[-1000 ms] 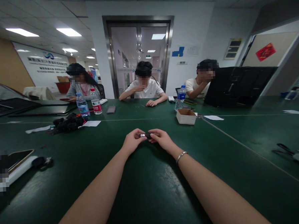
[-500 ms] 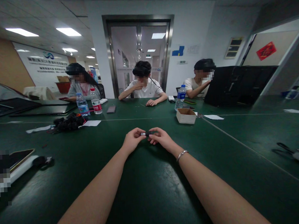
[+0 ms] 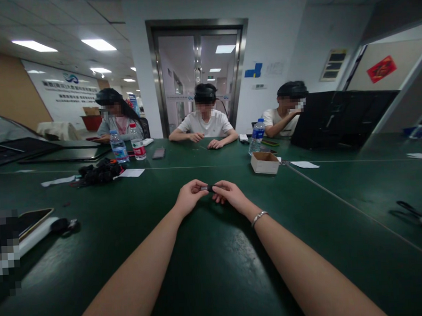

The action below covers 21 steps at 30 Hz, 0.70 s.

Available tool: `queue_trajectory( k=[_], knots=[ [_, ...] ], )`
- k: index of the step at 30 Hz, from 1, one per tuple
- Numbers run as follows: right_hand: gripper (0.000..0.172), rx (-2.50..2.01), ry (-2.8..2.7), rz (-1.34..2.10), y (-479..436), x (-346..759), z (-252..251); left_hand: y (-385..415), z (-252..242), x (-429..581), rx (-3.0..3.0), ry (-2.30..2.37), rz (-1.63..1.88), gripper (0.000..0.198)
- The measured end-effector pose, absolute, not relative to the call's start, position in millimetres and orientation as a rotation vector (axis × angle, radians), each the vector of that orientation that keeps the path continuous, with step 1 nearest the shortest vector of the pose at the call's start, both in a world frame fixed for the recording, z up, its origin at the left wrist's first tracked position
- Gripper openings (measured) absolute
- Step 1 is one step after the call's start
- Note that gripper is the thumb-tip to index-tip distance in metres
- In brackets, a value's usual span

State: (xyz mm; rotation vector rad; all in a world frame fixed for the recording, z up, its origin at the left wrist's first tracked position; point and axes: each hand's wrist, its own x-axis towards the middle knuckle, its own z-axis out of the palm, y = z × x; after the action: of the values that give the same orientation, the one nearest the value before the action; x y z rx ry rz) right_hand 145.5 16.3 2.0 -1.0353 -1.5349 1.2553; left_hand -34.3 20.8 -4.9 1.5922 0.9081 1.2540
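Observation:
Between my two hands is a small black-and-silver stick (image 3: 209, 188), held level just above the green table (image 3: 216, 252). Thumb and fingers of my left hand (image 3: 192, 196) pinch its silver end. On the black end, my right hand (image 3: 229, 194) is closed in a similar pinch, its lower fingers curled beneath. Both fingertips cover much of the stick, and it is too small to tell its exact kind. A silver bracelet (image 3: 259, 218) circles my right wrist.
An open cardboard box (image 3: 265, 163) stands ahead to the right, near a water bottle (image 3: 257, 136). Black straps or cables (image 3: 98, 173) lie ahead left, with two bottles behind. A phone (image 3: 33, 221) is at left. Several people sit across; a black case (image 3: 339, 118) stands far right.
The view has shifted slightly. My hands keep their pinch on the stick, with less of its silver end showing. The person opposite has lowered a hand from the face to the table.

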Motion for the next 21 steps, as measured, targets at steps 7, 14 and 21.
queue_trajectory(
  k=[7,14,21],
  knots=[
    [0.051,-1.065,-1.523,1.258,17.9,146.4,1.1,19.1,-2.2,-33.4,1.587,0.898,1.249,0.026],
    [0.052,-1.073,-1.563,1.255,19.2,147.8,0.6,21.3,-3.7,-32.5,1.578,0.914,1.252,0.025],
    [0.046,-1.052,-1.469,1.286,19.7,145.9,1.9,20.9,-4.3,-32.6,1.608,0.934,1.27,0.025]
  ],
)
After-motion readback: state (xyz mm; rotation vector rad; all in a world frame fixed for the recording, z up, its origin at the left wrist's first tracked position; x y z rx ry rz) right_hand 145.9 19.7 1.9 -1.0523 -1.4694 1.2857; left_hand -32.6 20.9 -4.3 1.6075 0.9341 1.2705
